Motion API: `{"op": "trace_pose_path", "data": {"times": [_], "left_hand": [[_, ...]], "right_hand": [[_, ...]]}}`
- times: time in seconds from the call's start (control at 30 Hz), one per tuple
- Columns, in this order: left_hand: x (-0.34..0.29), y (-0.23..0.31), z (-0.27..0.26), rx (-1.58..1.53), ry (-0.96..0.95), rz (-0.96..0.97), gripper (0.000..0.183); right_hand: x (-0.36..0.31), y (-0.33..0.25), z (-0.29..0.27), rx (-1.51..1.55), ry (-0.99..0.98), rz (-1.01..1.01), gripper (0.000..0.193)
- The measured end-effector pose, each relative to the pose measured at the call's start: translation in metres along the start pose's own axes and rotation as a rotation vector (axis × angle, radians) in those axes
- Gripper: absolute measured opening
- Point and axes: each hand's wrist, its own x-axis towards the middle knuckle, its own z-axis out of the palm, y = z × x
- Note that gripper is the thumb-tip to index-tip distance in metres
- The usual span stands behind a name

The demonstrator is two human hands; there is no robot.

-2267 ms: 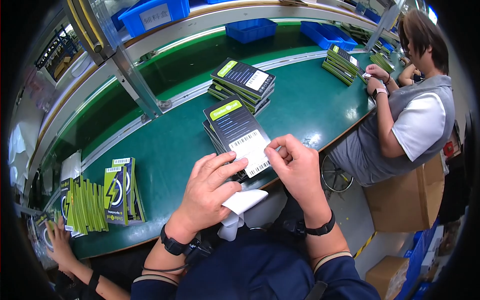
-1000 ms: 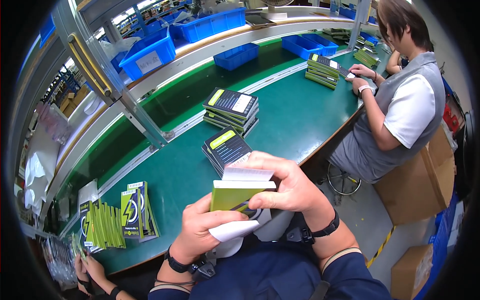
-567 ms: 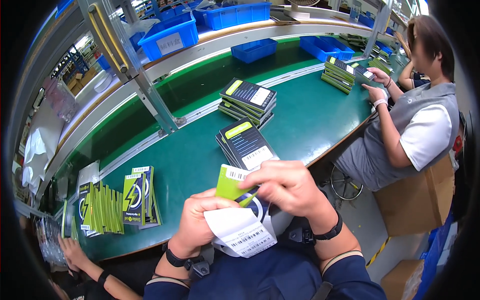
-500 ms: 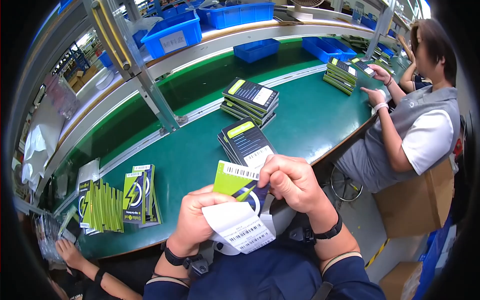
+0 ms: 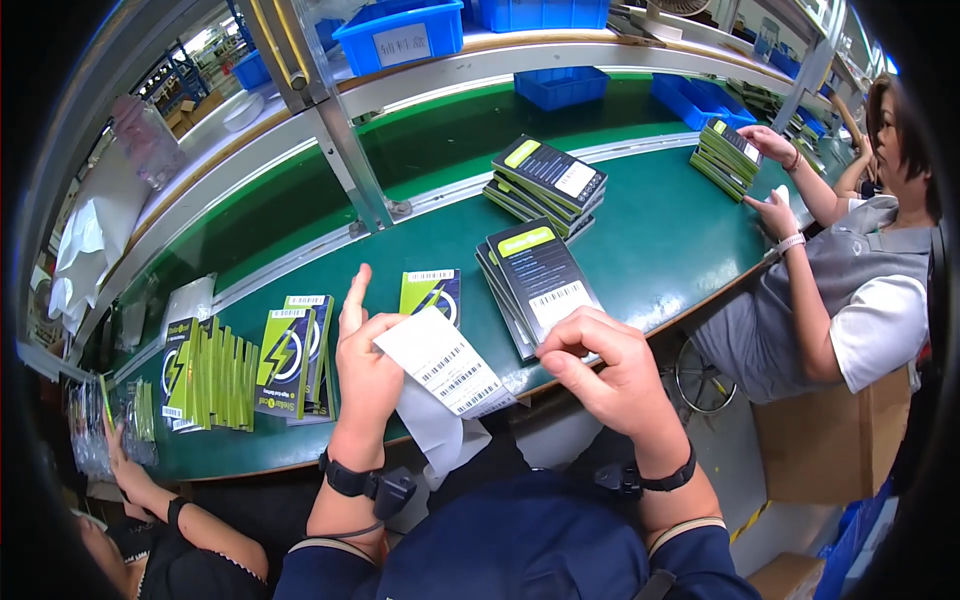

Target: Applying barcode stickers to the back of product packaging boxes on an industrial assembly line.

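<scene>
My left hand (image 5: 362, 375) is raised at the table's near edge, with its fingers pointing up. It holds a white sheet of barcode labels (image 5: 440, 362), whose loose backing hangs below. My right hand (image 5: 605, 370) is curled, thumb and forefinger meeting at the near corner of the top thin black box (image 5: 545, 270) on the near stack; whether they grip the box is hidden. Between my hands and just beyond them, a green and dark box (image 5: 430, 290) with a barcode strip lies flat. Behind the near stack stands a second stack of black boxes (image 5: 548, 178).
To the left, a small pile of boxes (image 5: 285, 360) lies beside a leaning row of green boxes (image 5: 225, 375). A co-worker (image 5: 850, 270) handles another stack (image 5: 725, 160) at right. Another person's arm (image 5: 165, 505) reaches in at lower left. Blue bins (image 5: 400, 35) line the shelf.
The green and dark box has left my hands and lies on the table. My left hand has risen with the label sheet. My right hand has moved to the near stack's corner.
</scene>
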Motion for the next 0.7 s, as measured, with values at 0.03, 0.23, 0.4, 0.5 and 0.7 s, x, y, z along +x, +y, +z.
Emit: {"op": "trace_pose_path", "data": {"times": [0.03,0.23,0.4,0.5,0.7], "left_hand": [[-0.004,0.01,0.001,0.0,-0.005,-0.003,0.01],[-0.019,0.047,0.01,0.035,-0.136,0.302,0.018],[-0.017,0.06,0.022,0.086,0.007,0.563,0.026],[-0.017,0.053,0.023,0.232,-0.178,0.738,0.021],[-0.018,0.058,0.034,0.147,-0.238,0.662,0.015]], "right_hand": [[0.001,-0.004,0.007,-0.015,0.03,-0.014,0.013],[0.007,0.001,0.034,-0.088,0.001,-0.151,0.047],[-0.001,-0.002,0.025,0.19,-0.016,0.122,0.038],[-0.004,-0.005,0.02,0.163,0.005,0.111,0.034],[-0.007,0.002,0.008,0.041,0.025,-0.065,0.017]]}}
